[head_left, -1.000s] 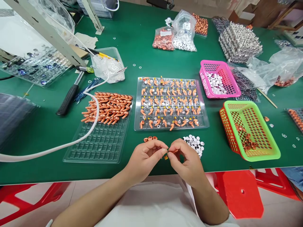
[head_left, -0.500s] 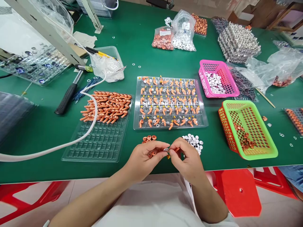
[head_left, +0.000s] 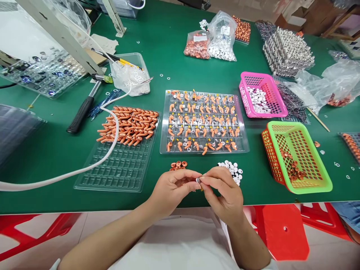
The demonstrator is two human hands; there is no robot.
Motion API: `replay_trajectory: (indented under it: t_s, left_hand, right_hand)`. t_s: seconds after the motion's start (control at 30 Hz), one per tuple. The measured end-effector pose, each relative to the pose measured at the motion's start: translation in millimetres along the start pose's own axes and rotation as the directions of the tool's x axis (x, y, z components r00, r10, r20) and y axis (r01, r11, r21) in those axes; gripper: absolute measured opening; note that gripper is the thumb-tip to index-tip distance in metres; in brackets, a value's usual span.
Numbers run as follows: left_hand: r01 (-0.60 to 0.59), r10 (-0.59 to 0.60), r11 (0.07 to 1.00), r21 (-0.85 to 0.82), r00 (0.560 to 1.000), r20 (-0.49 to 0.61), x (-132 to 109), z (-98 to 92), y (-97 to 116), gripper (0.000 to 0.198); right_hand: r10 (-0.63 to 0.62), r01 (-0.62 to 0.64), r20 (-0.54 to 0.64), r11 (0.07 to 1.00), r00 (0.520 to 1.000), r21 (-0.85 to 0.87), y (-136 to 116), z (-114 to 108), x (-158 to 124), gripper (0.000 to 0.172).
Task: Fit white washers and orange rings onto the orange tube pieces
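My left hand (head_left: 173, 189) and my right hand (head_left: 225, 193) meet fingertip to fingertip over the near edge of the green table (head_left: 56, 150). Between them they pinch a small orange part with a silvery cap (head_left: 198, 180); most of it is hidden by the fingers. Just beyond the hands lie a few orange rings (head_left: 178, 165) and a little heap of white discs (head_left: 232, 169). Behind those is a clear tray (head_left: 204, 122) filled with rows of orange pieces.
A clear tray (head_left: 120, 150) with a pile of orange stems and a white cable lies at left, a hammer (head_left: 81, 112) beyond. At right stand a green-and-orange basket (head_left: 298, 155) and a pink basket (head_left: 261, 94). Bags of parts sit at the back.
Both hands stay together at the same spot; the fingers have shifted slightly around the small part, and the silvery cap now shows between the fingertips.
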State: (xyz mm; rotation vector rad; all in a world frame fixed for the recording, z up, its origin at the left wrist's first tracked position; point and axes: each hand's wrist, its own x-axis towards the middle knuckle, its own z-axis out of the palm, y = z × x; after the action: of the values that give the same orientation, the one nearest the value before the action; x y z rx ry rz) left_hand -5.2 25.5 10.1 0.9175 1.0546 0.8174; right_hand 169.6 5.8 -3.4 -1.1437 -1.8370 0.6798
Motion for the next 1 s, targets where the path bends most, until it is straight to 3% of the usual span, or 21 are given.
replay_trajectory:
  t_s: [0.17, 0.43, 0.63, 0.73, 0.8, 0.87, 1.0]
  left_hand:
    - [0.0, 0.0, 1.0, -0.015, 1.0, -0.015, -0.5, 1.8, -0.8, 0.012]
    - [-0.034, 0.041, 0.993, 0.112, 0.997, -0.058, -3.6, 3.7, -5.7, 0.012]
    - [-0.004, 0.008, 0.997, 0.073, 0.998, -0.062, -1.2, 3.7, -5.1, 0.01]
    - [0.009, -0.008, 0.999, 0.038, 1.0, -0.011, 1.4, 2.7, -2.0, 0.012]
    - [0.01, -0.01, 1.0, 0.023, 0.999, 0.032, 2.3, 2.1, 0.6, 0.014]
    - [-0.007, 0.005, 0.999, 0.037, 0.999, 0.051, 2.0, 1.7, 2.8, 0.015]
    - [-0.112, 0.109, 0.973, 0.204, 0.994, 0.028, -0.6, 1.1, 3.7, 0.015]
  right_hand:
    - [-0.009, 0.009, -0.003, 1.0, 1.0, 0.002, 0.7, 0.0, -0.2, 0.037]
    - [-0.043, 0.043, -0.016, 0.999, 0.999, -0.001, 2.7, 4.2, -3.3, 0.038]
    - [-0.099, 0.103, 0.056, 0.99, 0.994, -0.091, 9.3, 1.3, -2.3, 0.041]
    - [-0.106, 0.115, 0.092, 0.989, 0.99, -0.094, 12.1, -0.9, 0.1, 0.04]
    - [-0.064, 0.069, 0.089, 0.996, 0.994, -0.049, 11.3, -1.6, 1.1, 0.037]
    - [0.057, -0.061, 0.064, 0.996, 0.996, 0.065, 8.6, -1.8, 1.6, 0.031]
    - [0.314, -0.322, 0.075, 0.898, 0.946, 0.301, 1.8, -2.6, 4.4, 0.02]
